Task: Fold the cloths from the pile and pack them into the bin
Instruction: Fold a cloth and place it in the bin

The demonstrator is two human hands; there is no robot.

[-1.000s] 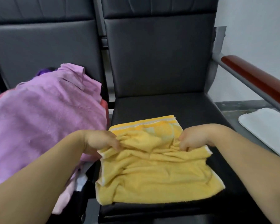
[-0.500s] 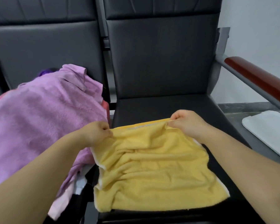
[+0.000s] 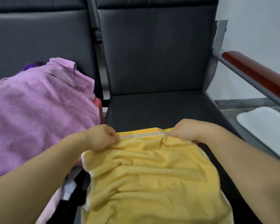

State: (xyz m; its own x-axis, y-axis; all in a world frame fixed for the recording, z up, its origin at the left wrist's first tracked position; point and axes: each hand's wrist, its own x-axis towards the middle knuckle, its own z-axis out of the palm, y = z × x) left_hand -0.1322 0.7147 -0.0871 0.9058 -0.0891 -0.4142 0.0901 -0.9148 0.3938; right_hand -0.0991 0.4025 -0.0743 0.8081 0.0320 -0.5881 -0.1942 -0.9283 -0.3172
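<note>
I note the yellow towel (image 3: 152,175) lying rumpled on the black chair seat (image 3: 160,107). The left hand (image 3: 102,136) pinches its far left corner and the right hand (image 3: 184,130) pinches its far right corner, with the fingers curled over the hem. The white-banded far edge runs straight between them. I judge that this two-corner grip holds the edge taut and square, ready to be carried over for a first fold. The creased middle is not yet smoothed. The pile, topped by a purple towel (image 3: 39,107), sits on the neighbouring seat just beside the left forearm, where the next cloth is within easy reach. A flat white object (image 3: 265,128) lies low at the right. The bin is not in view.
</note>
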